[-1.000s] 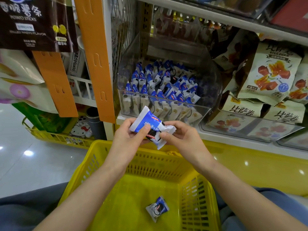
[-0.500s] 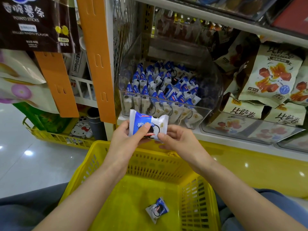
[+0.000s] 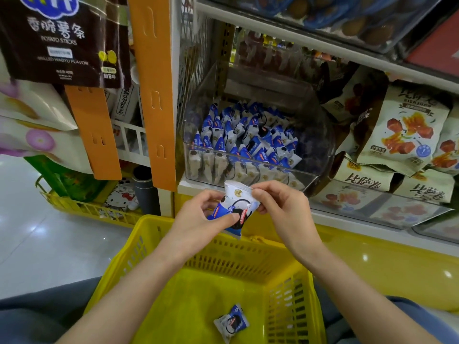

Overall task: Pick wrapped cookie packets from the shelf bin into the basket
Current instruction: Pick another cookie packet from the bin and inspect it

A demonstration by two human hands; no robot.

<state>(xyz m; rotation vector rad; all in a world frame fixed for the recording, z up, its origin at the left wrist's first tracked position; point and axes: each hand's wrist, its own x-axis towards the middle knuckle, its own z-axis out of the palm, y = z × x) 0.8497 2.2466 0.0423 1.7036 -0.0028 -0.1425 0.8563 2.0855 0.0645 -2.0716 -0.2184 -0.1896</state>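
Holding a blue-and-white wrapped cookie packet above the yellow plastic basket: left hand pinches its lower end, right hand its top corner. Mid-transfer; next: let go over basket w/ both hands, beside the pkt already inside.

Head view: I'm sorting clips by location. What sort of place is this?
Probably a shop's snack aisle: a clear shelf bin full of wrapped cookie packets, a potato sticks bag hanging beside it, and a yellow shopping basket below.
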